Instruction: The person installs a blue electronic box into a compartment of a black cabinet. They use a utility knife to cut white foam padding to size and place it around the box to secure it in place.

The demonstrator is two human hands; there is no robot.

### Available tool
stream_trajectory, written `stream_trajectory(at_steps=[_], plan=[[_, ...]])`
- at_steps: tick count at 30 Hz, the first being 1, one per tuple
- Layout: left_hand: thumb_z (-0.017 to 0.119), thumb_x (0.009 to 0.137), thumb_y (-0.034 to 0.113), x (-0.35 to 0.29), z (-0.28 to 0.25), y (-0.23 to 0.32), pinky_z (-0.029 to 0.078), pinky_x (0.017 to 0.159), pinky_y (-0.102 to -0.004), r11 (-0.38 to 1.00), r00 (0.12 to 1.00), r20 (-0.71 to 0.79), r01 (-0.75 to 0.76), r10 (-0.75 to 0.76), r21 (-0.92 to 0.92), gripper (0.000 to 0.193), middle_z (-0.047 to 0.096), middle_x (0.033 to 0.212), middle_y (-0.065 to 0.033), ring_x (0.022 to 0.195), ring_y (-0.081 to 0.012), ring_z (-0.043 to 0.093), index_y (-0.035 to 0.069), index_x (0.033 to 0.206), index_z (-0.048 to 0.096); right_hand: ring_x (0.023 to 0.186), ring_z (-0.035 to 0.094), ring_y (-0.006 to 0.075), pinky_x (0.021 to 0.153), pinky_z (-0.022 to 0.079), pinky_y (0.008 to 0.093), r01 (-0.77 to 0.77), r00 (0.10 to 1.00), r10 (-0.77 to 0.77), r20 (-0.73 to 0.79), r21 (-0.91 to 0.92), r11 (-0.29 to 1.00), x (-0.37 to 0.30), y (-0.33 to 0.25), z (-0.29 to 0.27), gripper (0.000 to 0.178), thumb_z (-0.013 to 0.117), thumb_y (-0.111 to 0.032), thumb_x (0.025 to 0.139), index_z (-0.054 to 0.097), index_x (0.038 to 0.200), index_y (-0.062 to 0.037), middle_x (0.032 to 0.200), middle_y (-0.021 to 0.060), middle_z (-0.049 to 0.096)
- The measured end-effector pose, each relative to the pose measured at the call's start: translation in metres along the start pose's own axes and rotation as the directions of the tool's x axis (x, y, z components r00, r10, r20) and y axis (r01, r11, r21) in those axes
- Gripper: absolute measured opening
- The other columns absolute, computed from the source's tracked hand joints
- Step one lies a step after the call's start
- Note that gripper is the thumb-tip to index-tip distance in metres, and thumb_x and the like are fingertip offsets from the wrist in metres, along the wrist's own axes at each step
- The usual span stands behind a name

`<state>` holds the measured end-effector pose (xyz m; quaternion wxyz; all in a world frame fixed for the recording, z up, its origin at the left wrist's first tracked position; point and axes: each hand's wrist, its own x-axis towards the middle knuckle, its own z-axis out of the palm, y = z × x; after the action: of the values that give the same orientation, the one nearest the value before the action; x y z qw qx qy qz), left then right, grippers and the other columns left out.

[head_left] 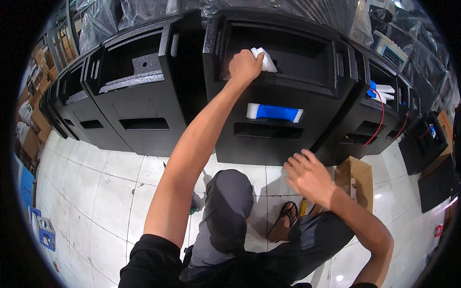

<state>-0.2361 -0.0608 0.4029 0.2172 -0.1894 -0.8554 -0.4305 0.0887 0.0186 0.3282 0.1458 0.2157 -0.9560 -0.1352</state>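
In front of me stands a large black cabinet [269,144] with a deep recess in its upper front and a narrow slot lower down. My left hand [246,66] reaches to the recess, its fingers closed round a soft white pad [265,60] at the lower lip; whether it is foam or folded cloth I cannot tell. Below the recess, a white strip wrapped in blue [274,113] lies across the cabinet front above the slot. My right hand [308,176] hovers before the cabinet's lower right, fingers loosely apart, with nothing visible in it.
More black cabinets [129,101] line up to the left, others to the right, one holding white and blue pieces [382,91] with a red wire [383,115]. An open cardboard box [362,180] and a yellow-handled tool [303,207] are by my foot. Plastic sheeting hangs behind.
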Motion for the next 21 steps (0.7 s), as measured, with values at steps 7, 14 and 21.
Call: stream_trajectory(at_steps=[7, 14, 21], plan=[[0.074, 0.081, 0.032, 0.023, 0.004, 0.003, 0.052, 0.090, -0.0452, 0.997, 0.997, 0.023, 0.075, -0.075, -0.018, 0.036, 0.070, 0.105, -0.0242, 0.102, -0.0405, 0.066, 0.000, 0.097, 0.072, 0.104, 0.063, 0.0265, 0.105, 0.038, 0.0427, 0.018, 0.999, -0.006, -0.054, 0.220, 0.975, -0.001, -0.016, -0.015, 0.029, 0.065, -0.023, 0.088, 0.066, 0.101, 0.0029, 0.101, 0.0153, 0.069], [0.066, 0.086, 0.031, 0.011, -0.037, 0.009, 0.054, 0.081, -0.0430, 0.981, 0.928, -0.319, -0.171, 0.190, 0.086, 0.037, 0.070, 0.089, -0.0276, 0.088, -0.0387, 0.070, -0.004, 0.096, 0.072, 0.094, 0.067, 0.0234, 0.101, 0.040, 0.0403, -0.022, 0.992, 0.068, -0.110, 0.371, 0.928, -0.005, -0.005, -0.012, 0.024, 0.066, -0.021, 0.087, 0.067, 0.097, 0.0009, 0.093, 0.0141, 0.071], [0.060, 0.097, 0.024, -0.071, -0.067, 0.011, 0.052, 0.067, -0.0287, 0.855, 0.973, -0.217, -0.175, 0.075, -0.488, 0.034, 0.068, 0.082, -0.0102, 0.072, -0.0117, 0.061, -0.008, 0.105, 0.067, 0.095, 0.067, 0.0286, 0.096, 0.045, 0.0439, -0.123, 0.904, 0.277, -0.327, 0.422, 0.898, 0.009, 0.028, -0.021, 0.027, 0.070, -0.019, 0.085, 0.071, 0.098, 0.0038, 0.099, 0.0180, 0.072]])
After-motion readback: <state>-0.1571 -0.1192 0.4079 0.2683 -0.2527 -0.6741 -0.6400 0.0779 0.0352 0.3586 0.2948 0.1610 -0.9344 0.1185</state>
